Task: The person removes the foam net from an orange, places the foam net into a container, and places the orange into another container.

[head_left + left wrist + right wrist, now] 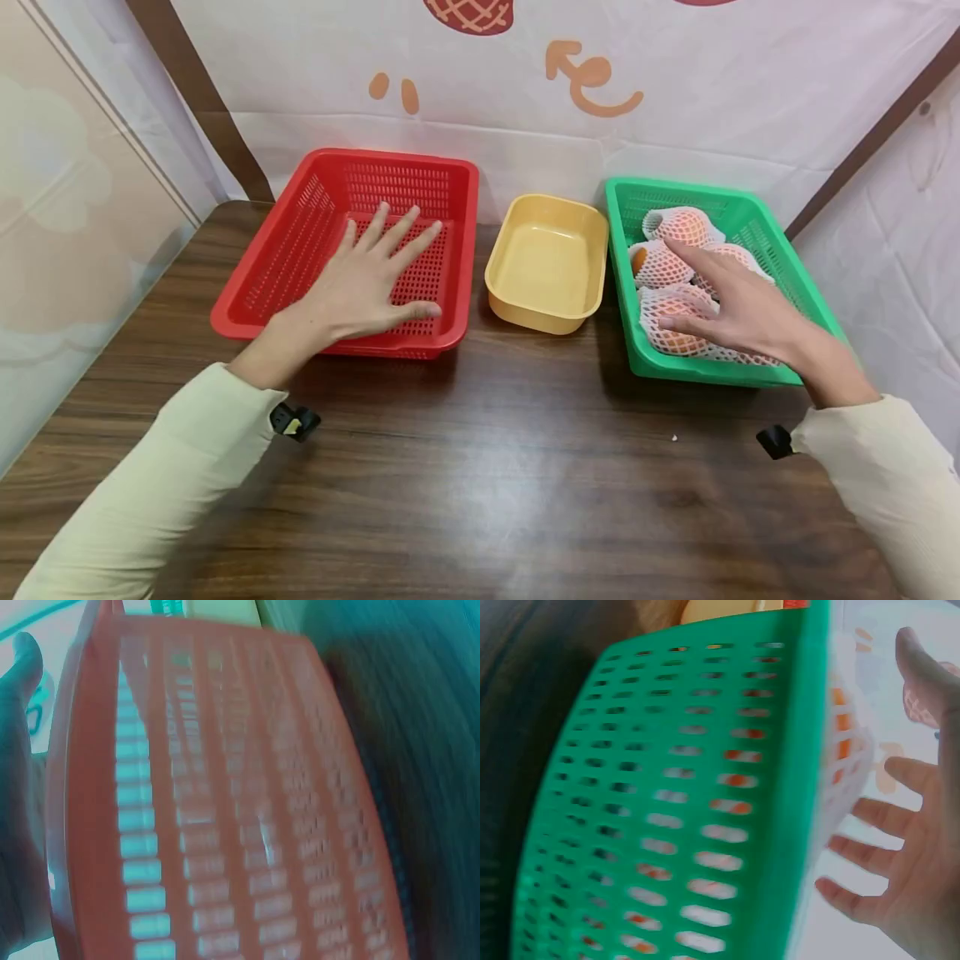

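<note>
Over the red basket my left hand is held with its fingers straight and spread, gripping nothing. On the right, my right hand hovers over the green basket, fingers extended and thumb apart. Inside that basket lie several orange round fruits wrapped in white foam nets; the hand hides part of them. In the right wrist view, the spread fingers stand above the rim beside a netted fruit. The left wrist view mostly shows the red basket's slotted side.
A yellow rectangular tub stands between the two baskets. All three are on a dark wood-grain table, near a white printed cloth hanging behind. A tiny white speck lies on the table in front of the green basket.
</note>
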Demonstrator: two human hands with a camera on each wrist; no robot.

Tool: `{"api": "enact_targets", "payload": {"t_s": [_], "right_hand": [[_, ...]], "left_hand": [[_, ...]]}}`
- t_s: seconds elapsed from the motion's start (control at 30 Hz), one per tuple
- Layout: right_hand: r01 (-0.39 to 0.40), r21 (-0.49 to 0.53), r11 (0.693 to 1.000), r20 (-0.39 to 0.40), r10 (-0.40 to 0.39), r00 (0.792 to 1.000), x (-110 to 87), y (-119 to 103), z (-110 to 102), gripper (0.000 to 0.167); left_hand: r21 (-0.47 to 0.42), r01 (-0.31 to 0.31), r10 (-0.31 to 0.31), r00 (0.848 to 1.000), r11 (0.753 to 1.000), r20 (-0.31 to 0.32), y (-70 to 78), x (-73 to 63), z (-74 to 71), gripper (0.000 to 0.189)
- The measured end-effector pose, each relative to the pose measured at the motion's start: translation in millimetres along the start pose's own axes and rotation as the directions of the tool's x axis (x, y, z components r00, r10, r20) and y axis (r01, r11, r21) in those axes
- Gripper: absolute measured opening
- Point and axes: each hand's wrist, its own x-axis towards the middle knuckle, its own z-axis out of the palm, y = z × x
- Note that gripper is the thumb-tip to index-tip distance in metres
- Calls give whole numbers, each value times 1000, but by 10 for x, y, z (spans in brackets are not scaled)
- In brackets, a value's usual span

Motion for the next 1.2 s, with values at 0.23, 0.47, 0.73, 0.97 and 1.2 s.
{"api": "enact_targets", "payload": {"t_s": [0.23,0.47,0.73,0.97,1.2], "right_hand": [[17,15,1000,-16,-17,1000,-118,87,75,84],[-21,7,1000,63,20,998,-184,89,115,74],[-44,44,998,129,38,991,-203,47,121,76],[-23,37,999,76,20,997,-192,21,120,71],[-6,8,1000,18,6,1000,-185,-38,17,72]], "left_hand": [[-17,-65,65,997,998,-38,253,38,84,94],[-53,-141,135,986,989,-100,405,54,145,92],[-71,-208,197,970,976,-141,546,106,193,94],[-77,-250,233,956,965,-180,622,150,223,94],[-43,-275,262,946,961,-192,701,195,242,93]]}}
